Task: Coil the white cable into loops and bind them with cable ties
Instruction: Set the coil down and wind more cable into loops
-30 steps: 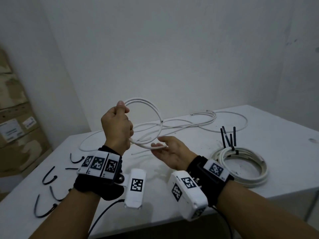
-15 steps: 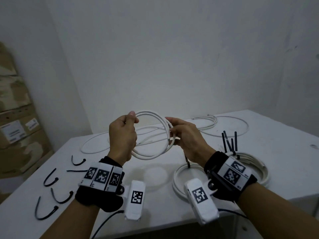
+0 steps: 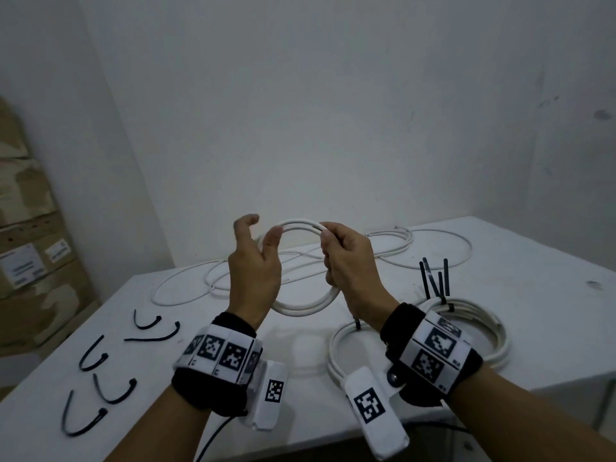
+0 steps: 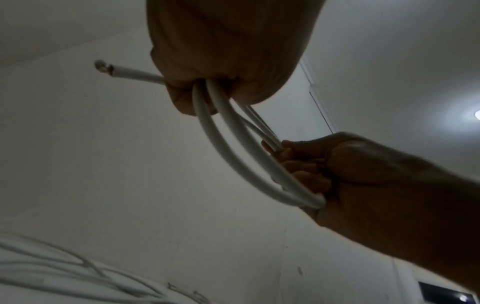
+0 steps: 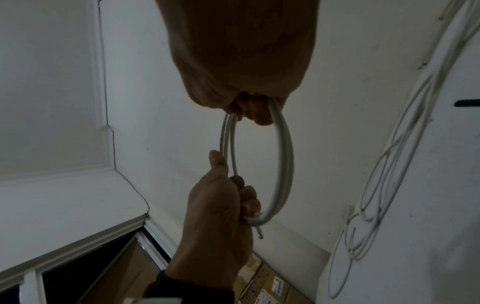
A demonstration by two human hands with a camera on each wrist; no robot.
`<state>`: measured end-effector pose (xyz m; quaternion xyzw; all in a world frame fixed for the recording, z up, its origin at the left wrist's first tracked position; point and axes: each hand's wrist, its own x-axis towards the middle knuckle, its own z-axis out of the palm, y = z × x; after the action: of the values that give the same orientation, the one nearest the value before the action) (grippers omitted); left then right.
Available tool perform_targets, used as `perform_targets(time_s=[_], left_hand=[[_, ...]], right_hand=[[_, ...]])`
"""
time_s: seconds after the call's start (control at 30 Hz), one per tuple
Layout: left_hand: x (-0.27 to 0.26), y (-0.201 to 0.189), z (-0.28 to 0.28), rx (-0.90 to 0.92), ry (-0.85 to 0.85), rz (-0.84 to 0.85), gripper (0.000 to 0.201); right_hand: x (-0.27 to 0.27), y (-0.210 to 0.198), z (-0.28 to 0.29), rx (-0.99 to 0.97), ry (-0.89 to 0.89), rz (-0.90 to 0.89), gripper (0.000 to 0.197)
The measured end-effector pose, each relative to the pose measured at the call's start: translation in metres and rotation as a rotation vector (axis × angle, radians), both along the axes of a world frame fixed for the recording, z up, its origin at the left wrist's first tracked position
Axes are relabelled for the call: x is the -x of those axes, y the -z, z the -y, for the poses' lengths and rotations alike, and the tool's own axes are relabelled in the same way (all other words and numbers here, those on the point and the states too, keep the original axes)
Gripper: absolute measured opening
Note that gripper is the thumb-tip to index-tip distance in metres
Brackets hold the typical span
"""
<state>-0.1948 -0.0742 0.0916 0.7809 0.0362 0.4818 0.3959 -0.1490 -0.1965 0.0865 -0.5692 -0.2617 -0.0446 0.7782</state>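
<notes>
1. My right hand (image 3: 350, 271) is curled tight around the white cable (image 3: 300, 306), holding the stacked turns together at the right side of a small coil lifted above the white table (image 3: 533, 261).
2. My left hand (image 3: 255, 268) sits at the coil's left side. In the head view the thumb and forefinger look spread apart; from the left wrist the lower fingers (image 4: 182, 98) seem to have strands running between them, so I judge it a loose hold, though the dim view leaves me unsure.
3. The cable looks light but springy: the turns keep a round shape and would likely fan open if I slacken. The jacket seems smooth, so I expect it to slide through a soft grip.
4. The best hold is where the turns cross and bunch, squeezing them as one bundle; the cut end (image 4: 103, 66) juts out past my left fingers and needs tucking in.
5. The rest of the cable trails loose over the table behind. A bound coil (image 3: 466, 328) with black ties lies to the right; loose black cable ties (image 3: 110, 391) wait on the left.
</notes>
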Motion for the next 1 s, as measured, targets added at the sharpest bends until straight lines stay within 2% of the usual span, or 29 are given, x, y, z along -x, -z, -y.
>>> perform_targets(time_s=[0.13, 0.23, 0.27, 0.3, 0.37, 0.43, 0.57, 0.63, 0.73, 0.87, 0.93, 1.0], left_hand=[[-0.004, 0.004, -0.009, -0.213, -0.100, -0.125, 0.039], [-0.005, 0.007, -0.017, -0.459, -0.288, -0.355, 0.043], [-0.004, 0.006, -0.019, -0.472, -0.291, -0.430, 0.043], [-0.003, 0.005, -0.020, -0.406, -0.232, -0.488, 0.043], [-0.002, 0.003, -0.021, -0.065, 0.029, -0.527, 0.039], [-0.001, 0.002, -0.019, 0.212, 0.199, -0.505, 0.033], [0.000, 0.003, -0.020, 0.393, 0.364, -0.558, 0.036], [0.000, 0.003, -0.022, 0.462, 0.501, -0.598, 0.038], [0.001, 0.004, -0.024, 0.635, 0.733, -0.528, 0.030], [-0.004, 0.013, -0.028, 0.789, 0.890, -0.450, 0.028], [-0.006, 0.015, -0.031, 0.850, 0.995, -0.460, 0.036], [-0.006, 0.015, -0.031, 0.880, 1.045, -0.488, 0.029]], right_hand=[[-0.001, 0.004, -0.003, 0.037, 0.086, 0.058, 0.027], [-0.005, 0.009, 0.000, 0.099, 0.168, 0.103, 0.022], [-0.006, 0.011, 0.001, 0.128, 0.196, 0.133, 0.020], [-0.006, 0.012, 0.002, 0.156, 0.226, 0.170, 0.019], [-0.007, 0.015, 0.002, 0.197, 0.270, 0.232, 0.019], [-0.010, 0.018, 0.002, 0.220, 0.285, 0.256, 0.022], [-0.015, 0.019, 0.003, 0.243, 0.300, 0.280, 0.022], [-0.016, 0.018, 0.007, 0.240, 0.318, 0.284, 0.021], [-0.020, 0.015, 0.010, 0.193, 0.304, 0.228, 0.020], [-0.023, 0.013, 0.010, 0.157, 0.273, 0.188, 0.019], [-0.023, 0.015, 0.010, 0.167, 0.286, 0.221, 0.018], [-0.023, 0.017, 0.012, 0.172, 0.278, 0.230, 0.018]])
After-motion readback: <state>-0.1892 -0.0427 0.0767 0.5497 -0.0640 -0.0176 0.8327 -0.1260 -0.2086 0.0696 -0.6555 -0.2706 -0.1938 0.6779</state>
